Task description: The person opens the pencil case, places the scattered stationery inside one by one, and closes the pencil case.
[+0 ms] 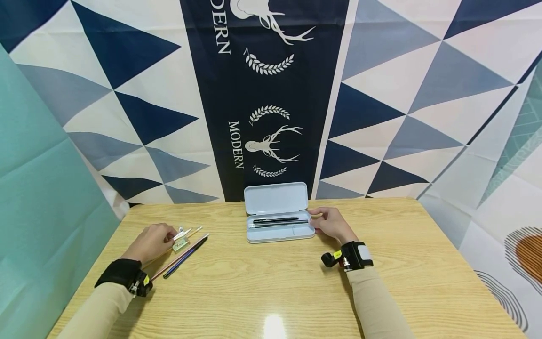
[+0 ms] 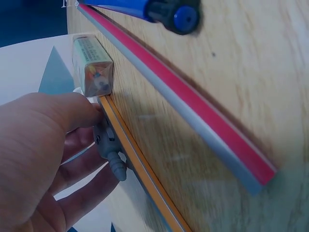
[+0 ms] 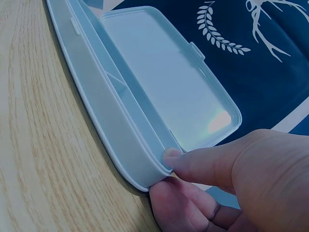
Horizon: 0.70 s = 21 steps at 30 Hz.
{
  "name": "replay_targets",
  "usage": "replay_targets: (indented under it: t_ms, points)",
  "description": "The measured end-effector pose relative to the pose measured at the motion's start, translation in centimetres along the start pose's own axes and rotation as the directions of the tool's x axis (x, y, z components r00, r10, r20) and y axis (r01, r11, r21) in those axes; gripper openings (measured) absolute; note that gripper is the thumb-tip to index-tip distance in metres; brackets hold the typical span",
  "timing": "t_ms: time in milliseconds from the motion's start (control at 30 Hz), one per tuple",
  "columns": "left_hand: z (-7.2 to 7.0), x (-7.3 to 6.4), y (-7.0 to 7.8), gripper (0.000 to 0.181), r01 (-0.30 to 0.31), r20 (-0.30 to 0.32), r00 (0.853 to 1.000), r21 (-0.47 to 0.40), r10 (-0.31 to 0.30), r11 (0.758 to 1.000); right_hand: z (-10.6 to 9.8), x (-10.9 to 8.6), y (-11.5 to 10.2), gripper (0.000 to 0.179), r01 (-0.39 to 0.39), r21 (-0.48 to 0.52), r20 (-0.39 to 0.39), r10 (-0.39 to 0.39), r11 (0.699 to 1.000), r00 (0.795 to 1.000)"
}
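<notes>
My left hand [image 1: 153,242] pinches a small grey drawing compass [image 2: 107,137] with a ribbed knob, between thumb and fingers, at the left of the table. An orange pencil [image 2: 140,166] lies right beside it. A wrapped eraser [image 2: 91,65] sits just beyond the fingertips. Nearby lie a red-and-silver pencil [image 2: 193,113] and a blue pen [image 1: 186,258], side by side. At the back centre is an opened light-blue pencil case [image 1: 271,238], with a black pen [image 1: 275,220] and a dark pencil [image 1: 281,224] inside. My right hand [image 1: 334,223] grips its right end wall, thumb over the rim.
The case's raised lid [image 1: 276,198] stands close to the patterned cloth [image 1: 279,94] behind the wooden table [image 1: 262,282]. A low divider [image 3: 116,79] runs inside the case. A teal cloth [image 1: 38,212] hangs along the left side.
</notes>
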<state>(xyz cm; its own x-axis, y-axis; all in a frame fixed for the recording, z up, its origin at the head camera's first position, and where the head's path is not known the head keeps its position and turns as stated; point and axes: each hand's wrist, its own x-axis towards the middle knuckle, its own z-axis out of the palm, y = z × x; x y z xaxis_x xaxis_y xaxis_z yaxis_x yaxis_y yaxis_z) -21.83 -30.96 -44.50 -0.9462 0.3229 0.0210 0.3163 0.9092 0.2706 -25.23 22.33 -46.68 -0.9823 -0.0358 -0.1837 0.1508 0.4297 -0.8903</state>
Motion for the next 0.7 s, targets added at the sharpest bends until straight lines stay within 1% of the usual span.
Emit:
replay_targets:
  t_ms: [367,700]
  points:
    - [-0.05,-0.04,0.13,0.009,-0.009,-0.002,1.0,0.014,0.009,1.0,-0.06,-0.17,-0.16,0.049,0.006,-0.006,0.002,-0.006,1.0,1.0]
    - [-0.22,-0.23,-0.19,0.013,-0.023,-0.032,0.999,0.043,0.024,0.999,0.02,-0.16,-0.26,0.05,-0.003,-0.006,0.0,0.003,1.0,1.0]
